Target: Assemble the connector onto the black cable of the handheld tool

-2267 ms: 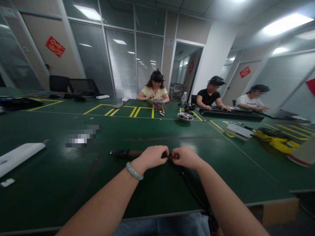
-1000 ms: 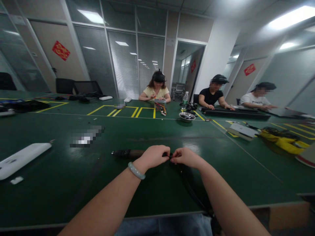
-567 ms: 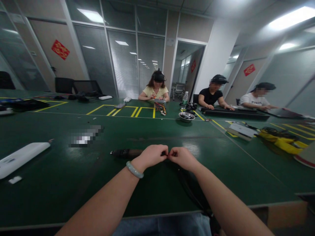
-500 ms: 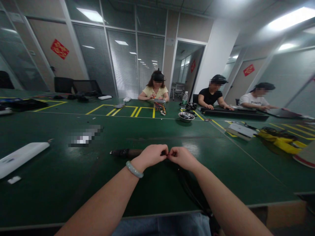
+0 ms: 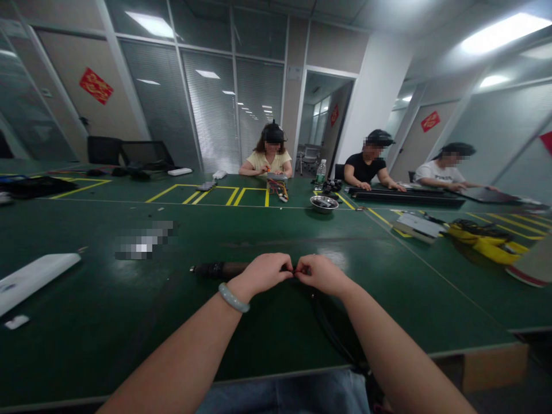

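My left hand [image 5: 269,271], with a pale bracelet [image 5: 234,298] on its wrist, pinches with thumb and fingertips. Opposite it, my right hand [image 5: 321,275] is pinched too, the fingertips almost meeting. Whatever is between them is too small and hidden to make out. A dark, cylindrical tool like an electric screwdriver [image 5: 219,269] lies on the green table top; its tip points left and its rear is behind my left hand. From under my right hand a black cable [image 5: 330,328] runs to the table's front edge.
A long white object [image 5: 38,280] and a small white piece [image 5: 17,322] lie at left. Ahead are a metal bowl [image 5: 324,203], a plastic bottle [image 5: 321,174] and a box with coloured wires [image 5: 276,188]. Yellow material [image 5: 495,247] lies right. Three people sit opposite.
The whole view has shifted slightly to the left. My hands stay pinched close together in almost the same place.
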Available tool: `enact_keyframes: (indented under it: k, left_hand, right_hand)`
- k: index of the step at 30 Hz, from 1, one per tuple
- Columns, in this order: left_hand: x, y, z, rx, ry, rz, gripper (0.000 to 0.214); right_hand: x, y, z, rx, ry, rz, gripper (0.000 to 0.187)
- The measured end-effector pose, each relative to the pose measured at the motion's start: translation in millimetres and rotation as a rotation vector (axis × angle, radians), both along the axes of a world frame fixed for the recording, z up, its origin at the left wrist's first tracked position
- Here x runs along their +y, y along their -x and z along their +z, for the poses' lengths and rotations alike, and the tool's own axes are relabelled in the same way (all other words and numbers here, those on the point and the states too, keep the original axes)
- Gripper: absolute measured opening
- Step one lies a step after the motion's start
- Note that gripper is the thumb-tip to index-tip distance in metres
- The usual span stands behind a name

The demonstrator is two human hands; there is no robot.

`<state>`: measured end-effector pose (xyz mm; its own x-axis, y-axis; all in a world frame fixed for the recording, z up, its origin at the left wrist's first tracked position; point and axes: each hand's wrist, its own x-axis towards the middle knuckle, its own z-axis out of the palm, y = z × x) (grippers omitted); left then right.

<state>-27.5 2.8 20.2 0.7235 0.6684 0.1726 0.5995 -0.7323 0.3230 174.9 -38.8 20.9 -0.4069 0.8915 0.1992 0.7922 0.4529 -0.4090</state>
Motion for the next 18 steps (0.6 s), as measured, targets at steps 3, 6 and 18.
enact_keyframes:
  k: [3, 6, 18]
  left_hand:
    - [-2.5, 0.2, 1.9, 0.018, -0.023, -0.006, 0.015]
    - [-4.6, 2.2, 4.4, 0.043, -0.035, -0.015, 0.022]
    - [-2.6, 3.3, 1.1, 0.003, -0.024, 0.046, 0.016]
  right_hand:
    - [-0.3, 0.7, -0.1, 0.012, 0.012, -0.020, 0.006]
    - [-0.3, 2.2, 0.1, 0.010, 0.013, -0.037, 0.006]
    - [3.2, 3.0, -8.5, 0.106, 0.088, -0.082, 0.008]
